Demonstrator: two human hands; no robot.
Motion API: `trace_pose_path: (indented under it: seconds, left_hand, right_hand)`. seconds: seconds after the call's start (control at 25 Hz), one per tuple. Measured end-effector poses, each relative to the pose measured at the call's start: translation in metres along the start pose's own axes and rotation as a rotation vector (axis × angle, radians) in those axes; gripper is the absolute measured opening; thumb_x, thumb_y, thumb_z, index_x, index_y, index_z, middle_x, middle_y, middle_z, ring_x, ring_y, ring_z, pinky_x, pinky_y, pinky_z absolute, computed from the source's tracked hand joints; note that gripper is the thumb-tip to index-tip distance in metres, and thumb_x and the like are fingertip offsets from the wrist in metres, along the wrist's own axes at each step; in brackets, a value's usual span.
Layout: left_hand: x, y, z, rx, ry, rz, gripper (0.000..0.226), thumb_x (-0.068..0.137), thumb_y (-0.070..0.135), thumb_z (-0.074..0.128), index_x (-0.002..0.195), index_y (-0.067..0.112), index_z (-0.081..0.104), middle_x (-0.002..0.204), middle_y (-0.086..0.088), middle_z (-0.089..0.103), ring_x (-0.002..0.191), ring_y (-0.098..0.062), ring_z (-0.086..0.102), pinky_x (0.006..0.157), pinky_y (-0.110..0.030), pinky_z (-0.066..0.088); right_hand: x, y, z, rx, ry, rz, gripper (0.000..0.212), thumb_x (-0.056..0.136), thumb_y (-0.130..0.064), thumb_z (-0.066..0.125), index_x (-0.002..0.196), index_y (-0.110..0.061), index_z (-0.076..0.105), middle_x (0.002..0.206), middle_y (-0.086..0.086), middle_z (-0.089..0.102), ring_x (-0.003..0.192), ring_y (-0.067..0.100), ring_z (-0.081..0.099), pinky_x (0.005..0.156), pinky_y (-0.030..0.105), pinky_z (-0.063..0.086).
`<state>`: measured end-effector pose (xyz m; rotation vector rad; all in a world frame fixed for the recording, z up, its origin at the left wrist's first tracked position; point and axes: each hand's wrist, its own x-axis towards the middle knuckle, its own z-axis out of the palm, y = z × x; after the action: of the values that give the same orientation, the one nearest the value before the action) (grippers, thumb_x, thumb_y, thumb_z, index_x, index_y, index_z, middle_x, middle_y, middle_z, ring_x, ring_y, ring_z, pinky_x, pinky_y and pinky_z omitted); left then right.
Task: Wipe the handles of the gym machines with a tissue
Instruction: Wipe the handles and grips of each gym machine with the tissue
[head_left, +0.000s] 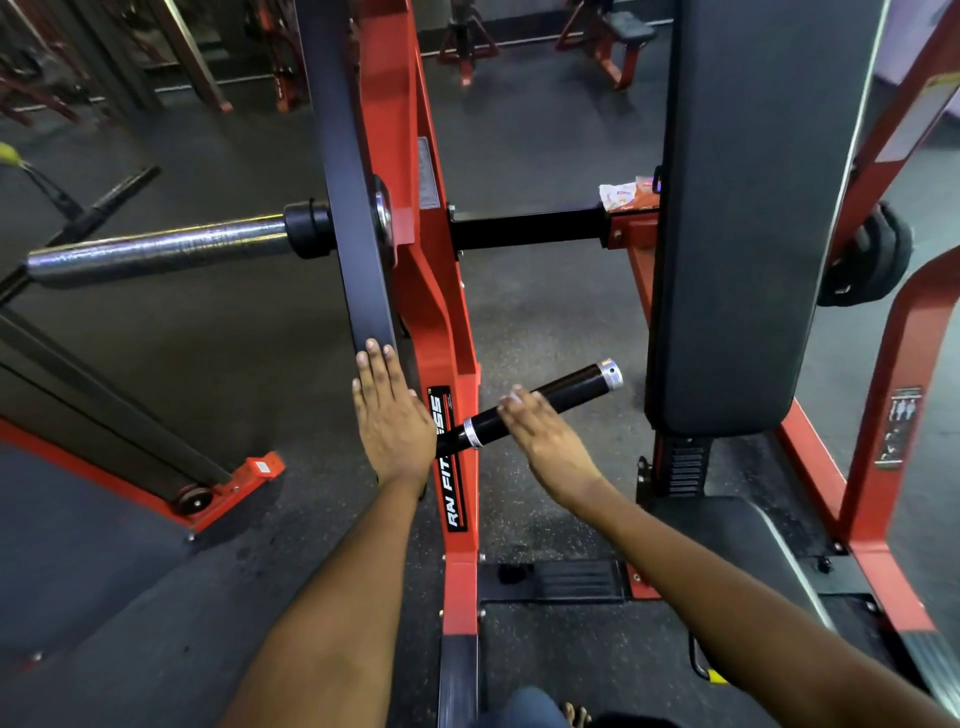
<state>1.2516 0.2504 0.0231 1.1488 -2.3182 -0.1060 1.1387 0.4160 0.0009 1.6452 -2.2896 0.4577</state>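
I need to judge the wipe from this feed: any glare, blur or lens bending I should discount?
Head view: dim, even light; a bright glare streak runs along the chrome bar; straight frame members bow toward the edges from the wide lens; the black handle is sharp, while the right hand looks slightly smeared; the far machines are dark and soft.

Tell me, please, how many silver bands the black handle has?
2: one silver band sits between the two hands near the red frame, and one caps the handle at its free end.
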Motion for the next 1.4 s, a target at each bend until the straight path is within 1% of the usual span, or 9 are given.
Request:
trace_pose_path:
  seconds: [0.08, 0.2, 0.32, 0.44, 0.72, 0.92, 1.12, 1.24, 1.4]
  left_hand:
    - [-0.001, 0.003, 0.000, -0.008, -0.003, -0.005, 0.070, 0.093, 0.009, 0.046, 0.154, 0.004, 0.011, 0.162, -0.010, 0.007, 0.150, -0.025, 0.004, 0.122, -0.043, 0.012]
    - [-0.002, -0.001, -0.001, 0.003, -0.006, 0.003, 0.071, 0.092, 0.008, 0.046, 0.154, 0.004, 0.010, 0.162, -0.012, 0.008, 0.150, -0.026, 0.005, 0.121, -0.044, 0.014]
    - [-0.003, -0.002, -0.002, -0.025, -0.011, 0.005, 0.072, 0.091, 0.009, 0.047, 0.153, 0.002, 0.012, 0.162, -0.013, 0.010, 0.149, -0.027, 0.007, 0.121, -0.044, 0.016]
    - [-0.006, -0.003, -0.003, -0.035, -0.015, 0.032, 0.071, 0.092, 0.011, 0.045, 0.153, 0.002, 0.010, 0.162, -0.014, 0.008, 0.149, -0.027, 0.006, 0.121, -0.045, 0.015]
    - [-0.002, -0.006, -0.005, -0.081, -0.009, 0.080, 0.069, 0.091, 0.006, 0.039, 0.152, -0.001, 0.008, 0.161, -0.018, 0.008, 0.149, -0.031, 0.008, 0.120, -0.047, 0.017]
    - [0.002, -0.007, -0.008, -0.062, -0.069, 0.057, 0.078, 0.087, 0.007, 0.052, 0.152, -0.002, 0.008, 0.160, -0.020, 0.010, 0.148, -0.033, 0.009, 0.119, -0.045, 0.011]
    - [0.000, -0.010, -0.004, -0.047, -0.082, 0.079, 0.074, 0.090, 0.007, 0.045, 0.152, -0.002, 0.005, 0.161, -0.019, 0.007, 0.149, -0.032, 0.005, 0.120, -0.044, 0.008]
    - [0.010, -0.008, -0.007, -0.035, -0.106, 0.085, 0.073, 0.091, 0.007, 0.041, 0.152, -0.001, 0.002, 0.161, -0.020, 0.005, 0.149, -0.034, 0.005, 0.121, -0.046, 0.009]
    - [0.009, -0.010, -0.012, 0.000, -0.177, 0.122, 0.072, 0.097, 0.017, 0.043, 0.152, -0.001, 0.000, 0.161, -0.020, -0.001, 0.149, -0.033, -0.001, 0.121, -0.045, 0.004]
  right_hand:
    - [-0.005, 0.019, -0.006, 0.047, 0.064, -0.067, 0.082, 0.057, 0.029, 0.053, 0.133, -0.004, 0.049, 0.139, 0.012, 0.048, 0.131, 0.027, 0.043, 0.111, 0.039, 0.024]
    - [-0.025, 0.020, -0.032, 0.598, 0.316, 0.571, 0.055, 0.087, 0.015, 0.046, 0.137, -0.007, 0.044, 0.142, 0.004, 0.045, 0.132, 0.016, 0.040, 0.110, 0.014, 0.026]
    - [-0.005, 0.012, -0.039, 0.926, 0.495, 1.325, 0.026, 0.096, 0.000, 0.040, 0.114, -0.010, 0.056, 0.102, -0.001, 0.057, 0.087, 0.012, 0.056, 0.069, 0.016, 0.049]
    - [0.027, 0.027, -0.038, 1.338, 0.527, 1.578, 0.032, 0.096, 0.002, 0.034, 0.073, -0.016, 0.047, 0.070, -0.002, 0.045, 0.058, 0.009, 0.043, 0.047, 0.018, 0.039]
    - [0.034, -0.065, -0.019, 1.416, -0.011, 1.493, 0.031, 0.097, -0.002, 0.036, 0.071, -0.019, 0.039, 0.075, -0.002, 0.042, 0.063, 0.007, 0.043, 0.057, 0.020, 0.042]
    - [0.037, 0.011, -0.040, 1.527, 0.551, 1.637, 0.036, 0.097, 0.003, 0.025, 0.067, -0.014, 0.037, 0.054, 0.002, 0.040, 0.031, 0.003, 0.041, 0.028, 0.014, 0.030]
    - [0.042, -0.067, 0.005, 1.662, 0.235, 1.620, 0.034, 0.097, 0.008, 0.030, 0.070, -0.003, 0.048, 0.064, 0.012, 0.048, 0.039, 0.009, 0.049, 0.036, 0.015, 0.038]
    - [0.041, -0.058, -0.008, 1.470, 0.214, 1.596, 0.025, 0.091, 0.011, 0.038, 0.071, 0.005, 0.053, 0.077, 0.023, 0.059, 0.059, 0.023, 0.059, 0.054, 0.026, 0.050]
    - [0.009, -0.046, -0.049, 0.725, 0.069, 1.335, 0.021, 0.091, -0.012, 0.048, 0.094, 0.002, 0.063, 0.094, 0.020, 0.066, 0.075, 0.026, 0.059, 0.061, 0.027, 0.043]
